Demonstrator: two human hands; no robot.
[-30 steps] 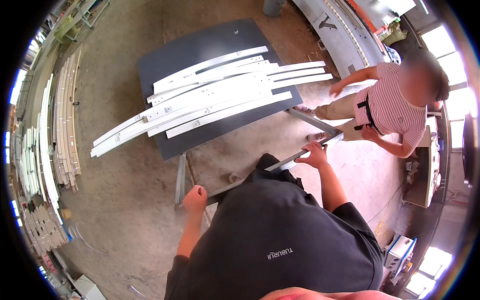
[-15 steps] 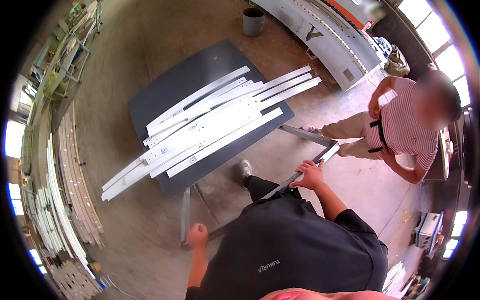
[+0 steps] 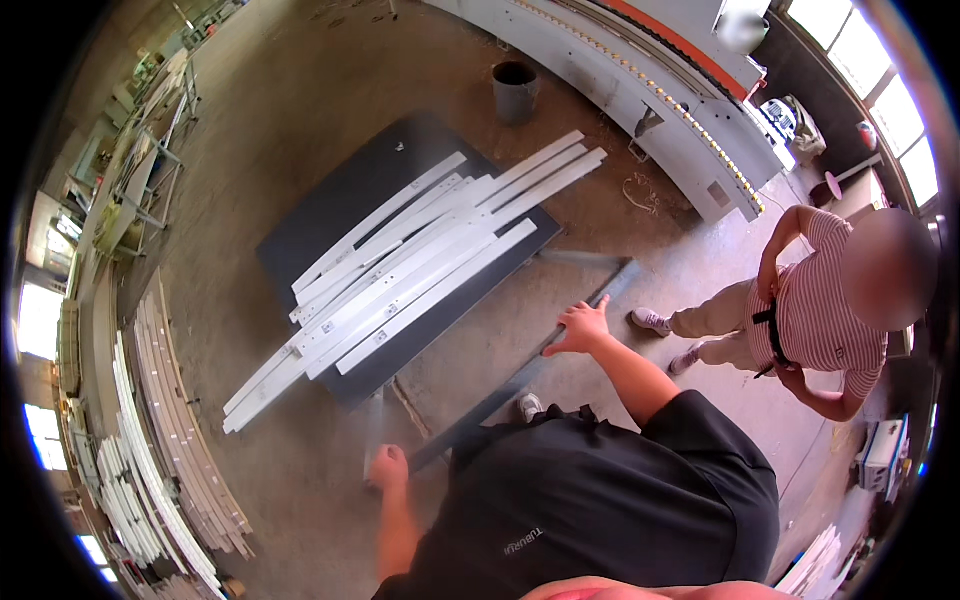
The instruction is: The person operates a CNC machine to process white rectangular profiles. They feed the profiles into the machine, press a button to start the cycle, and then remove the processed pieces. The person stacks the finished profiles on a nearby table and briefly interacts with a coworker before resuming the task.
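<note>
A grey metal push bar [image 3: 508,388] crosses in front of me, joined by side arms to a cart with a dark flat top [image 3: 412,146]. My left hand [image 3: 388,467] is closed around the bar's left corner, slightly blurred. Farther along to the right, my right hand [image 3: 582,330] grips the bar, thumb apart from the fingers. Long white strips [image 3: 395,285], some with small holes and fittings, lie in an overlapping stack on the cart top. Several of their ends stick out past its edges.
A co-worker [image 3: 815,310] in a striped shirt stands close on the right. A grey bucket [image 3: 515,95] and a long grey machine [image 3: 640,110] stand ahead. Piles of long strips [image 3: 185,420] lie along the left, with a rack [image 3: 150,180] beyond them.
The bucket, machine and co-worker now appear lower in view, as the cart and I move forward. Both hands keep hold of the bar.
</note>
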